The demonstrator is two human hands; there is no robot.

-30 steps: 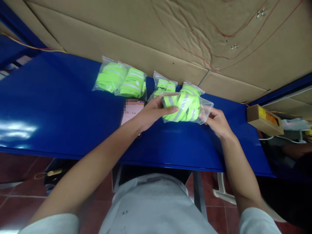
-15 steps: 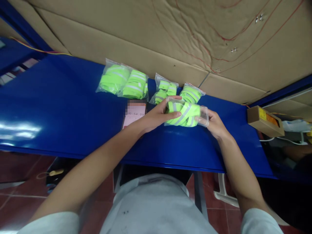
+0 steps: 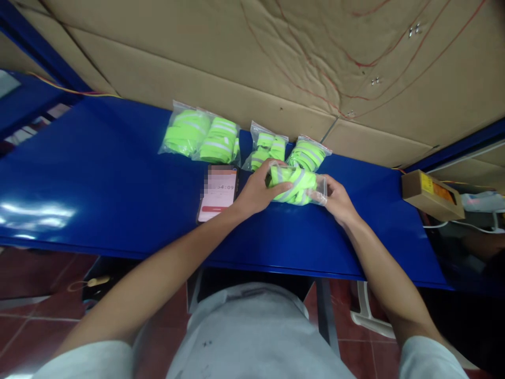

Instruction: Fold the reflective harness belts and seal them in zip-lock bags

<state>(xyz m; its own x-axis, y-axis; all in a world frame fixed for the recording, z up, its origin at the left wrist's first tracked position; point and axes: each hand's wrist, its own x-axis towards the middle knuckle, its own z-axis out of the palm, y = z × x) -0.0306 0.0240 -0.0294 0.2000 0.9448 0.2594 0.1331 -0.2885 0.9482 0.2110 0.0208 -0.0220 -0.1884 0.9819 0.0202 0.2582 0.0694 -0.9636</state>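
Note:
Between my two hands, over the blue table [image 3: 130, 184], is a clear plastic bag [image 3: 294, 185] with rolled neon-green reflective straps inside. My left hand [image 3: 261, 187] wraps round the bag's left end, thumb across its front. At the other end my right hand [image 3: 337, 200] pinches the loose clear plastic at the bag's edge. Just behind stand two similar filled bags, a middle bag [image 3: 268, 146] and a right bag [image 3: 310, 152]. Left of my left wrist lies a phone [image 3: 218, 195] with a timer on its screen.
Two more bags of green straps, a far left bag [image 3: 185, 131] and its neighbour [image 3: 219, 139], lean by the cardboard wall [image 3: 189, 68]. Red wires hang on that wall. A small cardboard box [image 3: 432, 197] sits at the table's right end, beside white cables.
My right hand has shifted slightly left, bringing the plastic edge closer to the straps. My left forearm has moved off the phone, so more of its screen shows.

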